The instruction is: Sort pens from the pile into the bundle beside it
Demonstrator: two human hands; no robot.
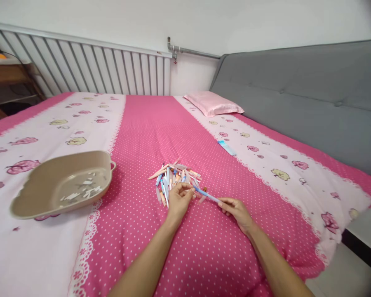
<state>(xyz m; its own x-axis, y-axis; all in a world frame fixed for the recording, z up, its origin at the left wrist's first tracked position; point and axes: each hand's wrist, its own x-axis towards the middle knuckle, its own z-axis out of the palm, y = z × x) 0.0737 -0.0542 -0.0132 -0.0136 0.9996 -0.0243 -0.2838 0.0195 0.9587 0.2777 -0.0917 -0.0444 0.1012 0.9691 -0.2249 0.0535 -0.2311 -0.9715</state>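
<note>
Blue pen (206,194) slants crosswise, right end lower in view.

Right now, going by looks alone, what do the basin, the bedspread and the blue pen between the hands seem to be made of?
Basin: probably plastic, smooth with a slight sheen; its rounded form looks moulded.
Bedspread: fabric, mostly matte; it creases softly, but the fibre cannot be told.
Blue pen: likely plastic, straight and smooth-looking, though too small here to be sure.
</note>
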